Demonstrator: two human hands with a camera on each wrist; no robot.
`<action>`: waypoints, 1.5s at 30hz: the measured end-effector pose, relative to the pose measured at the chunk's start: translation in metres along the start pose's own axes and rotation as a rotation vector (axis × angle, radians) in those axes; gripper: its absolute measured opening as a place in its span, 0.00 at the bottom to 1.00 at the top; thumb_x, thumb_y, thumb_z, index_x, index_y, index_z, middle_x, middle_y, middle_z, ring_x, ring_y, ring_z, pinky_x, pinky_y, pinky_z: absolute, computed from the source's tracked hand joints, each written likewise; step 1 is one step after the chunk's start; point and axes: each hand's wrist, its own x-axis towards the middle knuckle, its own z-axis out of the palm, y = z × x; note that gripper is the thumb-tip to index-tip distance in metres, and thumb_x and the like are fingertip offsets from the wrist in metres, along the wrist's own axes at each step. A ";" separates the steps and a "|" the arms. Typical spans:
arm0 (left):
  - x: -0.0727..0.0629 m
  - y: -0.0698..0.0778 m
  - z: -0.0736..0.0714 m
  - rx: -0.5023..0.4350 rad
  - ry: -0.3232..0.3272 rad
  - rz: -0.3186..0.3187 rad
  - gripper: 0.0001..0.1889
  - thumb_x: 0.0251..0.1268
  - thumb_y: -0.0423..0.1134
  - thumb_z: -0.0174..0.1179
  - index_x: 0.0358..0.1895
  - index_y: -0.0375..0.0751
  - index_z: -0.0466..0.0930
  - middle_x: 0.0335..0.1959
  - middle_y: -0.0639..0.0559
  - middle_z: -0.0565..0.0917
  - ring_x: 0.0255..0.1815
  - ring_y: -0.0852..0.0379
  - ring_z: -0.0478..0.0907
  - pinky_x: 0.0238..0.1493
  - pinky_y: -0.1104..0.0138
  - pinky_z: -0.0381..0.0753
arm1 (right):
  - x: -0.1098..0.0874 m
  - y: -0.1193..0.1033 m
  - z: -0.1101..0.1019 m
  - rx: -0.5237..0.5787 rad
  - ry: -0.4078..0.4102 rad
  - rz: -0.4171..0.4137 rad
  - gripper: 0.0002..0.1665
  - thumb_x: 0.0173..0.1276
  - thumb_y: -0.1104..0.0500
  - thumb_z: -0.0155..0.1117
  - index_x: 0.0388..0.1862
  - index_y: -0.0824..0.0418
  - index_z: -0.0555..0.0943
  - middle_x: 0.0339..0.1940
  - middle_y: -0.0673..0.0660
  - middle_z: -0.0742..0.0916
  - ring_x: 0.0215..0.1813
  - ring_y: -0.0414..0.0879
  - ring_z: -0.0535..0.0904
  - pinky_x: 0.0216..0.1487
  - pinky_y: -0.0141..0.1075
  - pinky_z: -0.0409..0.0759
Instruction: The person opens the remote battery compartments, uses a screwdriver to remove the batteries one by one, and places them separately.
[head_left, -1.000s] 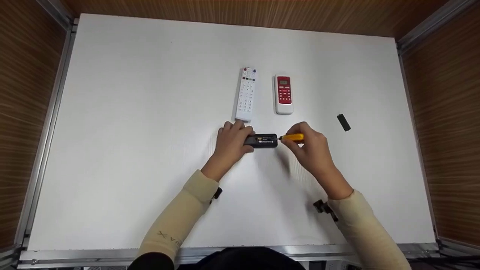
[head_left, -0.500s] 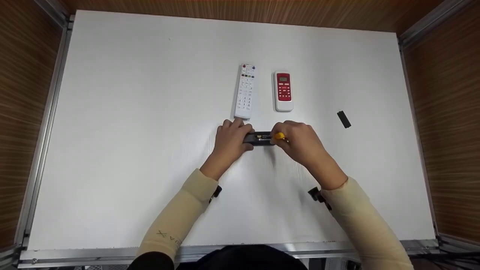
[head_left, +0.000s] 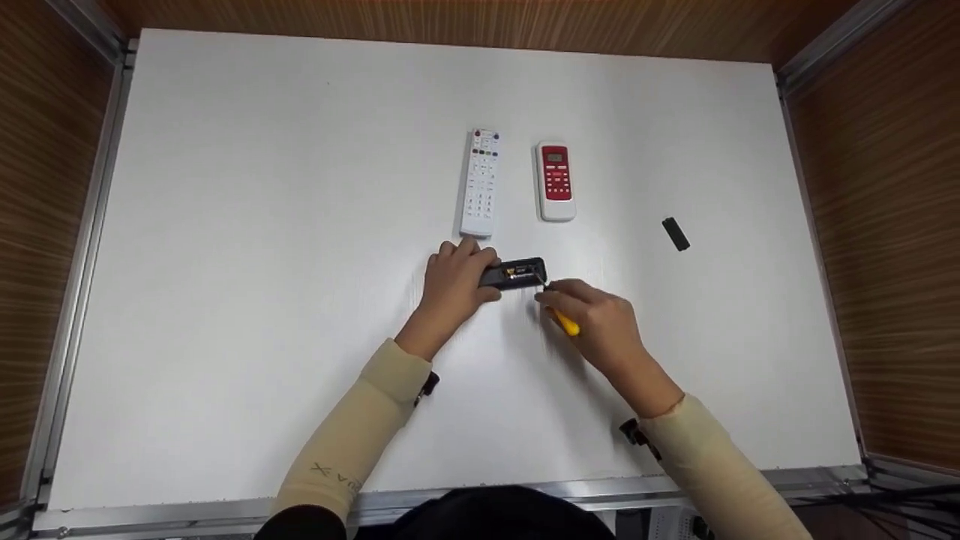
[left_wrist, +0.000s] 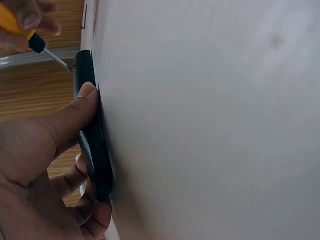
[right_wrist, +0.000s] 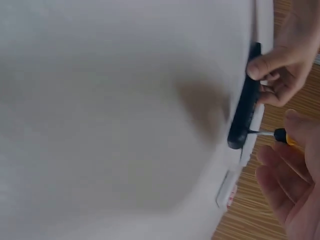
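Observation:
My left hand [head_left: 454, 281] grips a black remote control [head_left: 491, 278] lying on the white table, its battery compartment facing up. Batteries [head_left: 517, 272] show inside the compartment. In my right hand [head_left: 600, 322] is a screwdriver [head_left: 566, 322] with a yellow handle and black collar, pinched between thumb and fingers. Its metal shaft [left_wrist: 57, 59] slants to the compartment end of the remote in the left wrist view. The right wrist view has the tip [right_wrist: 252, 132] at the remote's upper face; whether it touches a battery is hidden.
Beyond my left hand lies a white remote [head_left: 480, 184], with a red-and-white remote [head_left: 556, 181] to its right. A small black battery cover [head_left: 676, 234] rests farther right. Wooden panels [head_left: 885, 247] in metal frames border the table [head_left: 262, 225].
My right hand first came in over the remote's end, then drew back toward me. The screwdriver handle now points toward me and right. My left hand keeps its hold; the remote is slightly turned.

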 end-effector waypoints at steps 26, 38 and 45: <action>0.001 -0.002 0.000 -0.024 -0.020 -0.016 0.22 0.51 0.52 0.74 0.50 0.53 0.83 0.47 0.54 0.76 0.50 0.50 0.68 0.48 0.59 0.67 | 0.050 0.011 -0.044 0.261 -0.062 0.271 0.11 0.70 0.52 0.66 0.38 0.58 0.87 0.28 0.50 0.89 0.22 0.41 0.77 0.24 0.32 0.77; 0.003 -0.002 -0.002 -0.025 -0.014 -0.010 0.22 0.51 0.50 0.75 0.50 0.54 0.83 0.46 0.55 0.76 0.49 0.51 0.68 0.47 0.59 0.67 | 0.072 0.012 -0.052 0.171 -0.236 0.257 0.12 0.71 0.52 0.63 0.38 0.58 0.88 0.26 0.52 0.87 0.24 0.45 0.75 0.28 0.37 0.74; 0.002 -0.002 0.000 -0.047 -0.027 -0.005 0.22 0.51 0.50 0.76 0.50 0.53 0.83 0.47 0.54 0.76 0.50 0.51 0.68 0.48 0.59 0.67 | 0.074 0.008 -0.054 0.178 -0.248 0.219 0.11 0.69 0.53 0.63 0.37 0.59 0.88 0.23 0.50 0.85 0.21 0.44 0.73 0.25 0.37 0.73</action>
